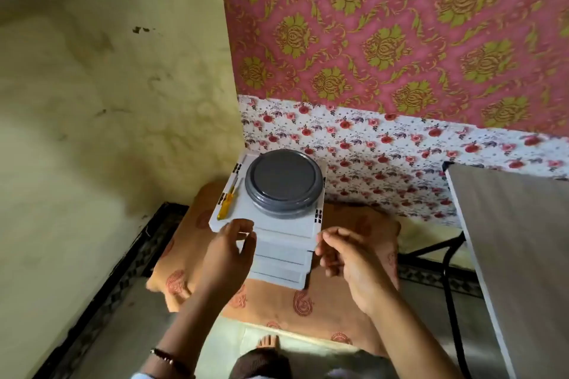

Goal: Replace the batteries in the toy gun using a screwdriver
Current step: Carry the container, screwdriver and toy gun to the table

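A yellow-handled screwdriver [226, 204] lies on the left side of the top of a white plastic drawer unit [289, 224]. A grey round lidded container [284, 183] stands on the same top. My left hand [229, 251] is at the unit's front left corner, fingers and thumb curled round the front lip of the top drawer [286, 232]. My right hand [348, 258] hovers beside the front right corner, fingers loosely curled, holding nothing. No toy gun or batteries show.
The drawer unit stands on a peach printed cushion [277, 301] in the corner of a yellow wall [107, 101] and pink patterned wallpaper [400, 24]. A grey-topped table [517, 240] juts in at the right. My foot [269, 341] shows below.
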The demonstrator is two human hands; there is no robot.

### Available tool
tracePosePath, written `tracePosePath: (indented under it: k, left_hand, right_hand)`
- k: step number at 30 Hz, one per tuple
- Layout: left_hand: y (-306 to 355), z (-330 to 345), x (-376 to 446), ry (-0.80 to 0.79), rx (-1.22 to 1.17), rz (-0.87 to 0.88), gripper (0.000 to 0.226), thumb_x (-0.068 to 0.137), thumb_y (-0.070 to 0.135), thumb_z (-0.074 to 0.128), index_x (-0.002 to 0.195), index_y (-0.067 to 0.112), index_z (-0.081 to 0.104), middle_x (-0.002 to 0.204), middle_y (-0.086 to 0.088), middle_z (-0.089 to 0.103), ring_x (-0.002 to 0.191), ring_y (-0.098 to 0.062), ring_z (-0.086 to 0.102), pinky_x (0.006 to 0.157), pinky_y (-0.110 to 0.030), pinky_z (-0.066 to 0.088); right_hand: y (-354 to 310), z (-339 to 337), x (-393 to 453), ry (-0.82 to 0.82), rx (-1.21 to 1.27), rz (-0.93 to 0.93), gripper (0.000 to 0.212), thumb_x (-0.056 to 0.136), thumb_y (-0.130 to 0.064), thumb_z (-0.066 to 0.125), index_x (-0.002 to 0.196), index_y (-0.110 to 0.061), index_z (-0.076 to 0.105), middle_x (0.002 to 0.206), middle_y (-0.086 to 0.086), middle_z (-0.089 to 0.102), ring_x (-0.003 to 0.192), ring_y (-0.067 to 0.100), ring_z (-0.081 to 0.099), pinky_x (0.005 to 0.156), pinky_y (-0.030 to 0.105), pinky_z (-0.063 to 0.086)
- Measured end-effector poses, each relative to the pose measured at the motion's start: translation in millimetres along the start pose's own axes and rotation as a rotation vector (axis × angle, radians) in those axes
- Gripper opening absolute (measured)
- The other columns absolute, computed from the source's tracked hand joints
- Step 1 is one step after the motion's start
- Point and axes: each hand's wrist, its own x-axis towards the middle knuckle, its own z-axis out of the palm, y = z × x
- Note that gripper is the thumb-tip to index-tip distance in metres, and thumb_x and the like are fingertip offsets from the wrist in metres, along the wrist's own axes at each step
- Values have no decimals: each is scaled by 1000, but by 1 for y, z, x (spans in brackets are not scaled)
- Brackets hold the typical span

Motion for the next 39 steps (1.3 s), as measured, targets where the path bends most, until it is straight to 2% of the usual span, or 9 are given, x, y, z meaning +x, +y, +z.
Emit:
tracePosePath:
  k: [5, 11, 15, 20, 23, 27, 31, 36, 39]
  left_hand:
    - [-30, -3, 58, -30, 229, 59, 34, 93, 25, 55, 124, 12, 56, 126, -4, 58, 112, -22, 58, 92, -34, 49]
    - [-83, 8, 130, -185, 450, -88, 51, 92, 27, 53, 136, 6, 38, 132, -16, 44, 121, -34, 47, 100, -42, 42]
    - [-114, 18, 157, -299, 549, -64, 49, 91, 27, 51, 136, 13, 37, 131, -7, 44, 123, -26, 43, 98, -35, 44]
    - [-125, 24, 175, -358, 671, -17, 48, 89, 19, 48, 135, 14, 36, 128, -6, 42, 114, -25, 48, 89, -33, 47]
    - [-125, 23, 184, -395, 684, -42, 45, 87, 15, 48, 131, 8, 39, 128, -10, 43, 110, -27, 51, 86, -32, 45]
    - [-111, 13, 189, -366, 449, -110, 39, 87, 10, 54, 124, 2, 49, 121, -16, 54, 107, -30, 54, 82, -32, 46]
    - [-87, 10, 181, -283, 34, -249, 34, 87, 1, 59, 121, 4, 53, 111, -13, 63, 61, -13, 61, 50, -22, 50]
    - [-58, 23, 172, -310, -235, -265, 37, 86, -12, 55, 113, 12, 52, 105, -8, 59, 67, -19, 62, 46, -17, 51]
    - [-38, 36, 160, -369, -323, -220, 42, 84, -16, 55, 107, 19, 52, 106, -10, 60, 67, -24, 63, 58, -36, 59]
  right_hand:
    - [-5, 10, 59, 157, -56, 37, 11, 92, -13, 55, 95, -3, 60, 73, 6, 59, 58, 14, 48, 45, 23, 36]
    - [10, 16, 137, 310, -229, 175, 20, 89, -35, 60, 97, -17, 60, 82, 5, 57, 65, 18, 53, 47, 29, 44]
    - [15, 24, 162, 491, -472, 64, 31, 80, -42, 67, 90, -18, 51, 87, 2, 61, 83, 24, 61, 74, 49, 55]
    - [8, 33, 172, 407, -245, 204, 28, 84, -31, 67, 101, -12, 57, 87, 5, 64, 69, 23, 65, 52, 34, 53]
    - [7, 34, 171, 376, -61, 268, 15, 87, -23, 66, 91, -14, 54, 85, 9, 61, 67, 27, 62, 60, 38, 54]
    - [9, 33, 161, 361, 29, 254, 11, 87, -18, 63, 90, -10, 56, 84, 16, 63, 65, 29, 63, 57, 38, 56]
    - [14, 30, 143, 421, 143, 208, 21, 89, -14, 60, 106, -6, 50, 87, 14, 61, 65, 31, 62, 47, 33, 51]
    - [17, 7, 106, 505, 248, 103, 16, 90, -11, 57, 105, -10, 51, 92, 11, 62, 68, 27, 61, 46, 31, 53]
    - [22, -13, 77, 609, 241, 20, 17, 90, -11, 56, 107, -8, 53, 87, 14, 65, 62, 27, 63, 50, 34, 51]
